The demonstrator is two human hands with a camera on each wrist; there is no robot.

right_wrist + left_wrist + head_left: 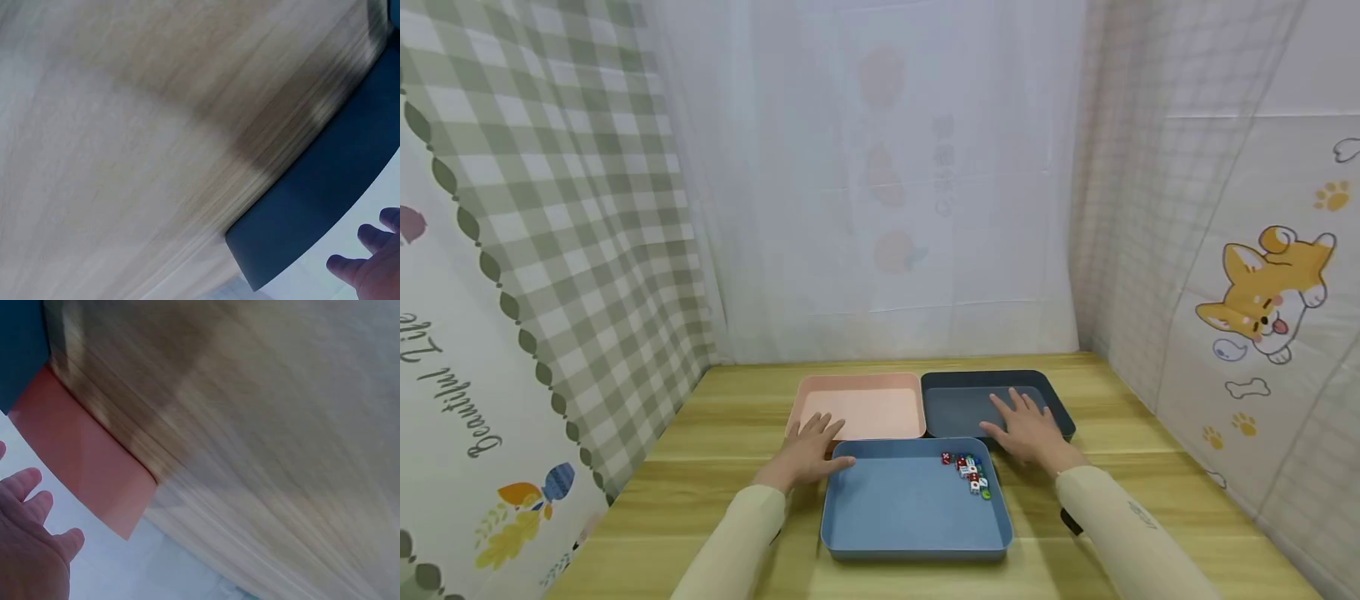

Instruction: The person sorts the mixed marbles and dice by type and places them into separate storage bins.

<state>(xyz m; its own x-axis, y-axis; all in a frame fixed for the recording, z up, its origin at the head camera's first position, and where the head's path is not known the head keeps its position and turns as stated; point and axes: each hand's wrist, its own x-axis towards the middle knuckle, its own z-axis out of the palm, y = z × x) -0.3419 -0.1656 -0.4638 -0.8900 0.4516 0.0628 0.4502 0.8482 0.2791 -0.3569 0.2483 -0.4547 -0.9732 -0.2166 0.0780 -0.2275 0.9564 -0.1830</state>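
Observation:
My left hand (807, 451) is open, fingers spread, over the left rim of the blue tray (910, 521) and the near left corner of the pink tray (859, 382). My right hand (1032, 433), likewise spread, is over the near right part of the dark navy tray (988, 408). Neither hand holds anything. Several small dice (973, 473), red, white, green and blue, lie clustered in the far right corner of the blue tray. In the left wrist view, fingers (39, 503) show beside the pink tray's side wall; in the right wrist view, fingers (347, 267) show beside the navy tray's.
The pink and navy trays stand side by side behind the blue one on a wood-grain table (730, 450). A white curtain (880, 183) hangs at the back, a green checked curtain (572, 167) on the left and a printed dog curtain (1217, 208) on the right.

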